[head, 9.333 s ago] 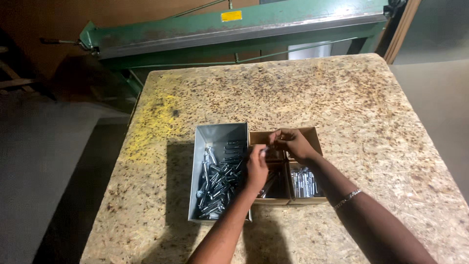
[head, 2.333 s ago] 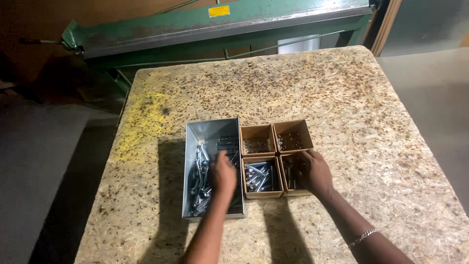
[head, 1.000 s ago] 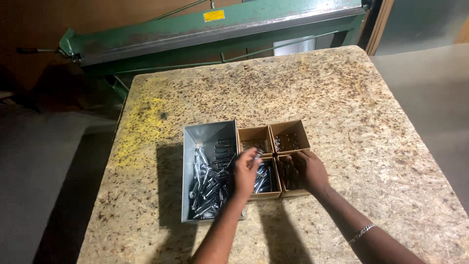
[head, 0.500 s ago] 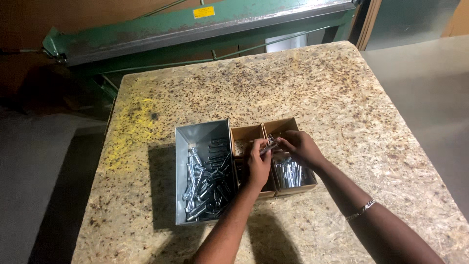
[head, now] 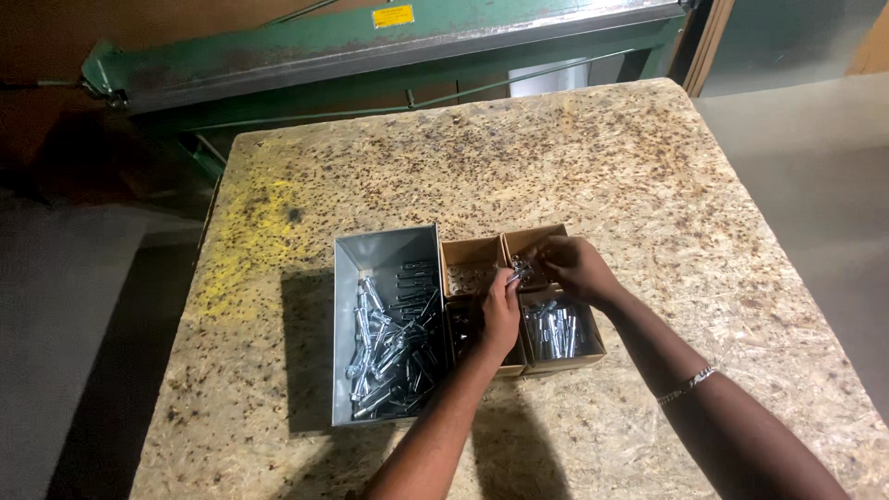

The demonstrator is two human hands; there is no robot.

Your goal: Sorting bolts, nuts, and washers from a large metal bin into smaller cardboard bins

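Bench point(head: 648, 167) of speckled chipboard fronts a green machine point(head: 370, 46). Your left hand point(head: 501, 310) and right hand point(head: 574, 267) pinch a small metal fastener point(head: 519, 270) over the cardboard boxes point(head: 565, 356); its shape is unclear.

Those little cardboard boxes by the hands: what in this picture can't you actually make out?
Head view:
- Near-left box: contents hidden under the left hand.
- Far-right box: inside covered by the right hand.
- Small metal piece between the fingertips: too small to tell its kind or which hand grips it.
- Far-left box: contents too fine to identify.
- Green machine: top cut off by the frame edge.
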